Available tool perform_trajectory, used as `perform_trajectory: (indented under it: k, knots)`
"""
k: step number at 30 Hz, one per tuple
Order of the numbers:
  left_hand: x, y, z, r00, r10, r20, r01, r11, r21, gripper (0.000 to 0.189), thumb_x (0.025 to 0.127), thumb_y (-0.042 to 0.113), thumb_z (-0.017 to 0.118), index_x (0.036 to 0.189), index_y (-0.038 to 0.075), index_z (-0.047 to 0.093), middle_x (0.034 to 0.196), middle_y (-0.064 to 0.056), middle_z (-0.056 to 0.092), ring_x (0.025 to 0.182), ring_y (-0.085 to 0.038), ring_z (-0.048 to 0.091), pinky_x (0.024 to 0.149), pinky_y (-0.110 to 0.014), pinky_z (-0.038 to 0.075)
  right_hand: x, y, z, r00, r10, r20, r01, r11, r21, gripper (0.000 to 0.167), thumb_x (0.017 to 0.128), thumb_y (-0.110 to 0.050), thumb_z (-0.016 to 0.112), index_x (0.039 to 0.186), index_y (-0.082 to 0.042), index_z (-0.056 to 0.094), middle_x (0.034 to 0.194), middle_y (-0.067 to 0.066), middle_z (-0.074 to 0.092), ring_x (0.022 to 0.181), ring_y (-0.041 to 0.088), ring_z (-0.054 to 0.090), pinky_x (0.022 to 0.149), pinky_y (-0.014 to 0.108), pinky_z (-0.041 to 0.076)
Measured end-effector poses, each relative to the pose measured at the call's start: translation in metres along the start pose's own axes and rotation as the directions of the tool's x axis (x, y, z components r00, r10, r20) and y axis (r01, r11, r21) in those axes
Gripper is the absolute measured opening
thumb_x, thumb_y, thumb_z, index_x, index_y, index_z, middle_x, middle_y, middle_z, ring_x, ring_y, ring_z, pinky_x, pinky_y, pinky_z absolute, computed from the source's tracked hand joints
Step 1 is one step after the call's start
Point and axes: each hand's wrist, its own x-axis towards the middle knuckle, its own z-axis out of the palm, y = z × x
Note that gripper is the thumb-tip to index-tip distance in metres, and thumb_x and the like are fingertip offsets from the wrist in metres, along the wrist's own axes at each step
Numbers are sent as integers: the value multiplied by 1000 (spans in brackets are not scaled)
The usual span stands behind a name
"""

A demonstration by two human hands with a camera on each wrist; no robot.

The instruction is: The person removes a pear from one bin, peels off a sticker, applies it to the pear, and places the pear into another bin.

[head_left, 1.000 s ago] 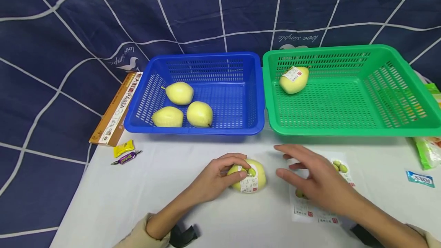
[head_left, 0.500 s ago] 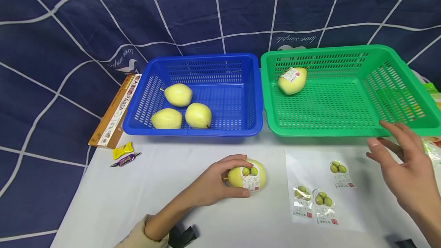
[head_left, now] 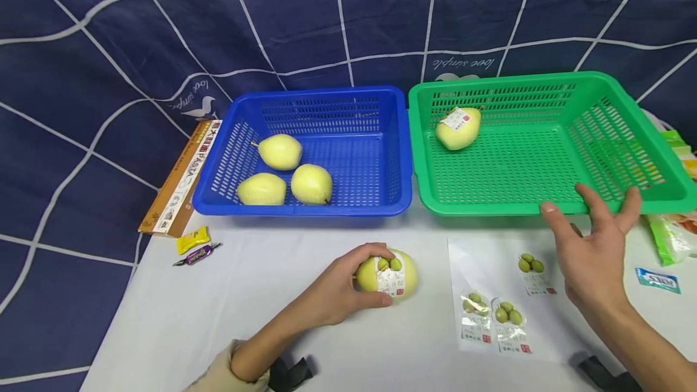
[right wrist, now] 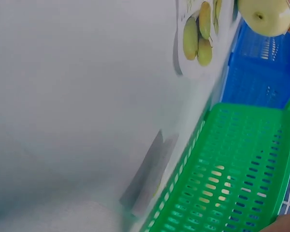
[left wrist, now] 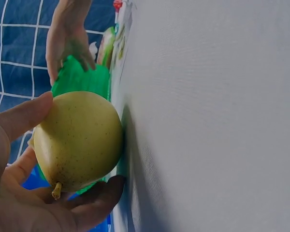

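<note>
On the white table my left hand (head_left: 339,288) holds a yellow-green pear (head_left: 402,277) with thumb and fingers around its stem end. A white sticker (head_left: 391,284) with a pear picture lies on its top side; the left wrist view shows the pear's bare side and stem (left wrist: 57,190). My right hand (head_left: 596,259) is at the front rim of the green basket (head_left: 506,207), fingers spread and reaching over the rim. Inside that basket, at the left, lies a stickered pear (head_left: 457,132). Below and left of my right hand is a clear sheet (head_left: 463,265) with several pear stickers (head_left: 509,319).
A blue basket (head_left: 305,210) stands left of the green one, with several pears (head_left: 311,184) in it. Left of it are a pasta box (head_left: 179,180), a yellow packet (head_left: 193,239) and a purple candy (head_left: 197,255). A blue packet (head_left: 657,280) lies far right, near a green bag (head_left: 675,241).
My right hand has moved away from beside the pear, rightward past the sticker sheet, then to the green basket's front rim. My left hand keeps hold of the pear, its thumb shifted off the sticker.
</note>
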Motion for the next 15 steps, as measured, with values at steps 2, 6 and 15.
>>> perform_trajectory:
  k: [2, 6, 15]
  knots:
    - [0, 0, 0, 1000, 21, -4, -21, 1000, 19, 57, 77, 2, 84, 123, 24, 59, 132, 8, 53, 116, -14, 52, 96, -30, 48, 0, -1, 1, 1000, 10, -6, -10, 1000, 6, 65, 100, -19, 58, 156, -9, 27, 158, -14, -24, 143, 4, -15, 118, 31, 16]
    - [2, -1, 2, 995, 94, -19, -92, 991, 95, 58, 75, 5, 86, 124, 23, 60, 128, 9, 55, 114, -12, 53, 97, -32, 47, 1, -1, 0, 1000, 14, -21, -13, 1000, 25, 65, 99, -17, 59, 155, -7, 28, 158, -16, -21, 145, 6, -9, 110, 20, 29]
    - [3, 11, -5, 989, 146, 19, -145, 988, -59, 57, 77, 2, 84, 128, 15, 61, 131, 3, 57, 118, -16, 53, 93, -33, 52, 0, 2, 2, 999, 0, -45, 0, 1000, -4, 63, 98, -16, 60, 154, -9, 32, 159, -15, -17, 145, 6, -9, 115, 26, 21]
